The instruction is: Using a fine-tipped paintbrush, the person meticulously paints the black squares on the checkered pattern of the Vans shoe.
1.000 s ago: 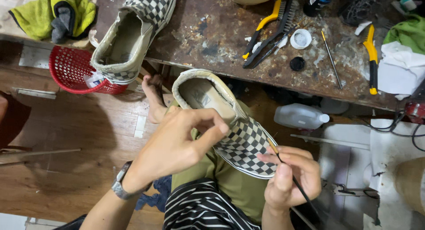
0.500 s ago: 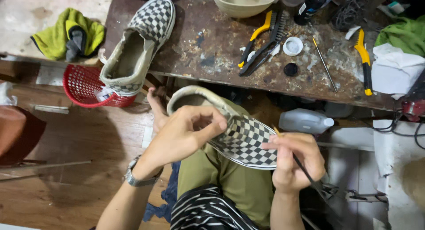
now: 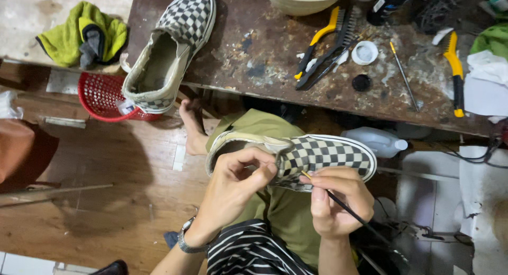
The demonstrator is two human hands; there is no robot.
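While left fingers (image 3: 259,172) pinch the checkered shoe (image 3: 328,156), right fingers (image 3: 323,193) grip a thin brush (image 3: 349,211).

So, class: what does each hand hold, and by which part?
Left hand grips the checkered shoe at its opening edge; right hand pinches a thin brush near its tip.

Two checkered shoes (image 3: 323,158), two hands (image 3: 235,185)

Beyond the fingers, a stained, worn brown workbench (image 3: 254,58), off to their left a scuffed wooden plank floor (image 3: 106,201), a red mesh basket (image 3: 100,95) tucked under the bench edge, pale tiles (image 3: 423,195) to their right, flat even light
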